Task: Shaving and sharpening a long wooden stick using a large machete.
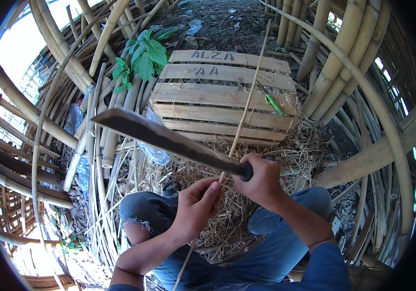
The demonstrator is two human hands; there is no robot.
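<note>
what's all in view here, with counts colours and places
machete: one, dark blade, black handle, slanting across the middle
thin bamboo strip: one, tan, crossing behind the blade
slatted crate: one, pale wood, ahead
small tool: one, green handle, on the crate
leafy plant: one, green, left of crate
bamboo poles: many, tan, both sides
plastic sheeting: several pieces, clear, mostly left
shavings: many, straw-coloured, ground
jeans: one pair, blue, below
left hand: one, on strip
right hand: one, on machete

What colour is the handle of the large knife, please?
The visible handle is black, best seen in the head view.
</note>
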